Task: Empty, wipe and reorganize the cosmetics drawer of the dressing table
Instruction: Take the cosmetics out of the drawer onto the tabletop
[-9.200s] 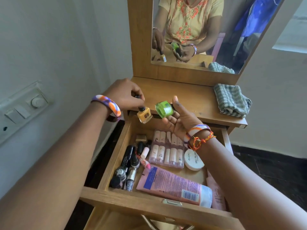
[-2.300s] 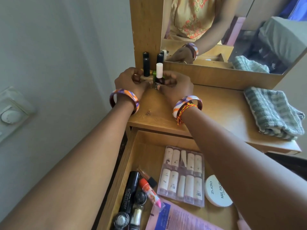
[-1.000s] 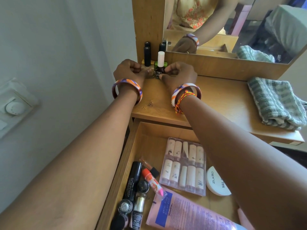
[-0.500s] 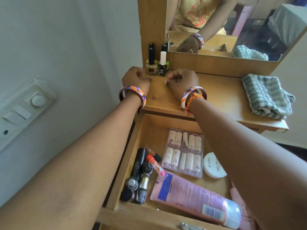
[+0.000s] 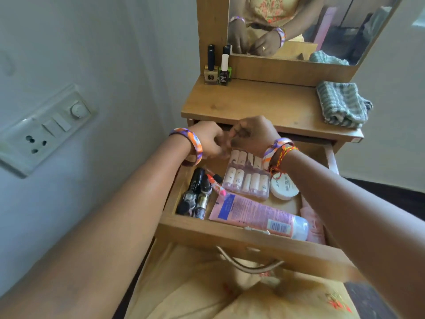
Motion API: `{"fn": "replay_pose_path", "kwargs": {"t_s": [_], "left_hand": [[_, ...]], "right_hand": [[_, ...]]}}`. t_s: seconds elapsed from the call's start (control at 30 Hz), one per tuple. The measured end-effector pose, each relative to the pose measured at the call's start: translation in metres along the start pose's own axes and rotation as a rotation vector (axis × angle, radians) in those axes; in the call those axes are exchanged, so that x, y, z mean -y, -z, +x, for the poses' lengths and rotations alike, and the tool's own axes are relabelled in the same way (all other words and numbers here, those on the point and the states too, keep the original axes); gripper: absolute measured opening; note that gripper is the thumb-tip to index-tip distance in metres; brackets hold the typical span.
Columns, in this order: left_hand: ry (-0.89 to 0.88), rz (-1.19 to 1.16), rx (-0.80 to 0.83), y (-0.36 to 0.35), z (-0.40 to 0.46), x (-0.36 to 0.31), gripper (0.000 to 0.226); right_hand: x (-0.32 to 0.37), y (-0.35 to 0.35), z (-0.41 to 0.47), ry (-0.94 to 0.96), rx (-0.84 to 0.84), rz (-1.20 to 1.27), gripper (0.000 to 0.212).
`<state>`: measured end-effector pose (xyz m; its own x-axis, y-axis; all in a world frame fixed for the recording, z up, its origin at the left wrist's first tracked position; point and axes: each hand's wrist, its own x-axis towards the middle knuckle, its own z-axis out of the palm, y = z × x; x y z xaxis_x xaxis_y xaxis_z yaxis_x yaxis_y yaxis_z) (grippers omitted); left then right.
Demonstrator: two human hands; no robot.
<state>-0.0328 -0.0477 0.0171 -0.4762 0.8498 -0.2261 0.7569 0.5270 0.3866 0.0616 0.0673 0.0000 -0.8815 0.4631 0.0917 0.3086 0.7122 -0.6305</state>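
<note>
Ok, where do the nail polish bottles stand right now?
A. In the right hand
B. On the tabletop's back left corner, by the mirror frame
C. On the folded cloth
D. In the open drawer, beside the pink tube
B: the nail polish bottles stand upright on the tabletop at its back left corner, against the mirror frame.
</note>
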Motion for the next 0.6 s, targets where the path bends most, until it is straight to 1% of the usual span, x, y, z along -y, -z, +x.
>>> {"fn": "replay_pose_path", "kwargs": {"t_s": [0.07,0.13,0.17,0.23,0.33,0.47,0.6], "left_hand": [[0.009,0.092,0.110,-0.004,-0.007,0.001,0.031],[0.032,0.164,0.193,-0.011,-0.014,0.002,0.041],[0.048,0.183,0.233,-0.015,-0.016,0.003,0.045],[0.067,0.218,0.273,-0.024,-0.022,0.006,0.045],[0.057,0.256,0.226,-0.036,-0.025,0.010,0.035],[0.037,0.251,0.155,-0.047,-0.029,0.009,0.028],[0.029,0.208,0.114,-0.049,-0.028,0.012,0.020]], "right_hand": [[0.000,-0.007,-0.018,0.016,0.181,-0.115,0.010],[0.000,-0.019,-0.032,0.015,0.361,-0.215,0.019],[0.000,-0.027,-0.038,0.011,0.423,-0.265,0.025],[0.001,-0.043,-0.046,0.005,0.476,-0.357,0.036],[0.004,-0.056,-0.054,-0.007,0.418,-0.435,0.040],[0.009,-0.061,-0.059,-0.039,0.303,-0.490,0.038],[0.009,-0.063,-0.061,-0.092,0.274,-0.517,0.033]]}}
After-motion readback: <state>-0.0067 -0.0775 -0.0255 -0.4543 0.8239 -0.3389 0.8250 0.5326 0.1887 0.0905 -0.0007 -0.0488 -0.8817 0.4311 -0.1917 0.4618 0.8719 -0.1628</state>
